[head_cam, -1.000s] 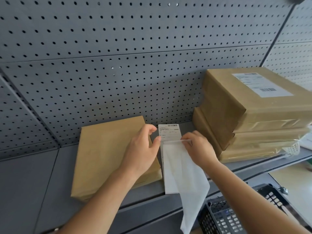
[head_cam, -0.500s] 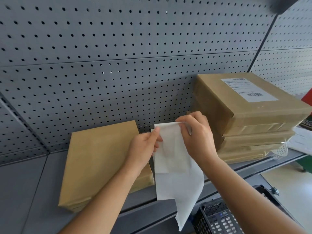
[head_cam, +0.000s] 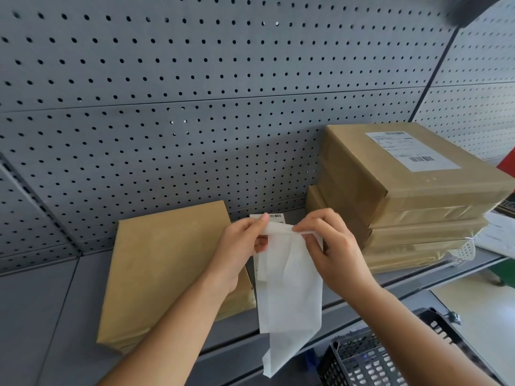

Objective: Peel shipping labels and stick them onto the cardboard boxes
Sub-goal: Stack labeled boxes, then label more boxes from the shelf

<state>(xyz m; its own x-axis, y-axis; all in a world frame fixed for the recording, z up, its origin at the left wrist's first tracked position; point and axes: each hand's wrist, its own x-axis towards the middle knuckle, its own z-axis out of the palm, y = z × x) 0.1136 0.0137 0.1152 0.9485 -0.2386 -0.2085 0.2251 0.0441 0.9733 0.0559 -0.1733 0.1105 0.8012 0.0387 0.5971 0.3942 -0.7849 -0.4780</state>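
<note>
A flat brown cardboard box (head_cam: 167,263) with no label lies on the grey shelf (head_cam: 39,316) at the left. My left hand (head_cam: 239,246) pinches the top of a white shipping label (head_cam: 274,217), whose barcode edge shows above my fingers. My right hand (head_cam: 331,246) pinches the white backing paper (head_cam: 289,296), which hangs down over the shelf's front edge. To the right stands a stack of several brown boxes (head_cam: 404,218); the top one carries a stuck label (head_cam: 409,150).
A grey perforated panel (head_cam: 195,107) backs the shelf. A black plastic basket (head_cam: 376,358) sits below at the lower right. White mesh packing (head_cam: 465,250) pokes out under the stack. Bare shelf lies left of the flat box.
Both hands dropped slightly with the sheet. The label's barcode edge shows again above my left fingers, as the backing paper is pulled down from it. The view shifted a little.
</note>
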